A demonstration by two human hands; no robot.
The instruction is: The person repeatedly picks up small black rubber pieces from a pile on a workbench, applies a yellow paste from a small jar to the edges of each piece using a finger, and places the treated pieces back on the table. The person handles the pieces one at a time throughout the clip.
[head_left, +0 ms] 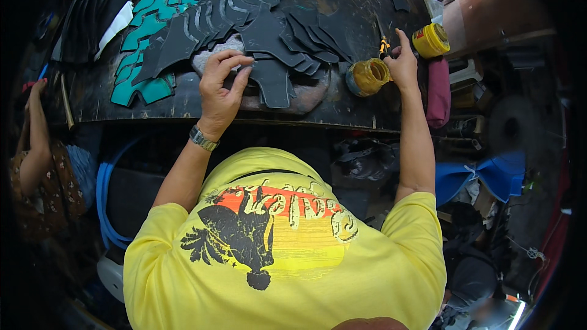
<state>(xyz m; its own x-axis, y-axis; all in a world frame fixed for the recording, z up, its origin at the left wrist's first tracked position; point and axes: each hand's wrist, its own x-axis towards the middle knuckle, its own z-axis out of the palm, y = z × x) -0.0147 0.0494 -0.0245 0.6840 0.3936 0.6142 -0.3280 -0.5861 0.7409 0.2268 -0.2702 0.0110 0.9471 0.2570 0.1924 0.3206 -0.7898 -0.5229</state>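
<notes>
"Why do we find the open jar (370, 78) beside the right hand (402, 64)?"

"Likely for easy reach; we cannot tell whether that hand grips the orange-handled tool (384, 46). The left hand (220, 93), narrowly curled, apparently empty, hovers by black pieces (271, 81) on the table (351, 110)."

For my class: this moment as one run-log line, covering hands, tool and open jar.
left hand: open, by black pieces | right hand: by orange-and-black tool, grip unclear | open jar: left of right hand

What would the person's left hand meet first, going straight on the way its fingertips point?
The left hand would probably meet the flat dark grey cut sheet piece to its right, though depth is unclear.
</notes>
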